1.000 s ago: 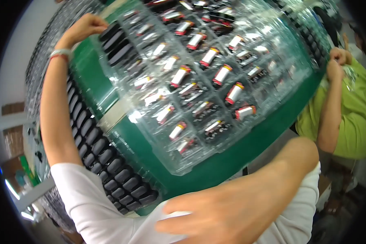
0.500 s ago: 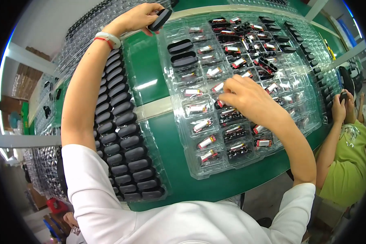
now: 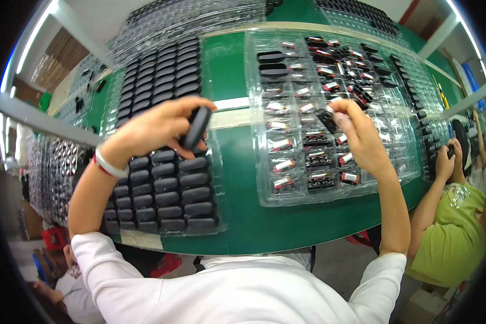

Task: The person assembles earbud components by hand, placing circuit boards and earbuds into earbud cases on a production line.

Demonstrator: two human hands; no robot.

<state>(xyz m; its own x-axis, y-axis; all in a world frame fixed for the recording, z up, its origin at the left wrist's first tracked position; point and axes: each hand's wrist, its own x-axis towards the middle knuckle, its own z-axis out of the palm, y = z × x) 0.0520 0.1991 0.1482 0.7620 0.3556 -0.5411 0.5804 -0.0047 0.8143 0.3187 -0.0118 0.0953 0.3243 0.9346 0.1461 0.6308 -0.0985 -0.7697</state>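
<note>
My left hand (image 3: pixel 159 129) grips a black oval shell (image 3: pixel 196 128) between thumb and fingers, held upright above a tray (image 3: pixel 222 216) filled with rows of similar black shells. To the right, my right hand (image 3: pixel 364 135) pinches a small black electronic assembly (image 3: pixel 326 120) over a clear plastic tray (image 3: pixel 264 197). The compartments of that tray hold small assemblies with white-and-red cells (image 3: pixel 284 165), and several black frames (image 3: pixel 319 161). Two open black shells (image 3: pixel 273 70) lie at its far left.
A green tabletop (image 3: pixel 240 178) shows between the trays. Stacked clear trays (image 3: pixel 183 24) stand at the far left. At the right a co-worker in a green shirt (image 3: pixel 448 232) handles a small dark part. A white metal post (image 3: pixel 48 121) crosses the left side.
My left hand has come nearer with its shell, from the far edge to above the left tray. My right hand has lifted a black assembly from the clear tray. The view has shifted.
</note>
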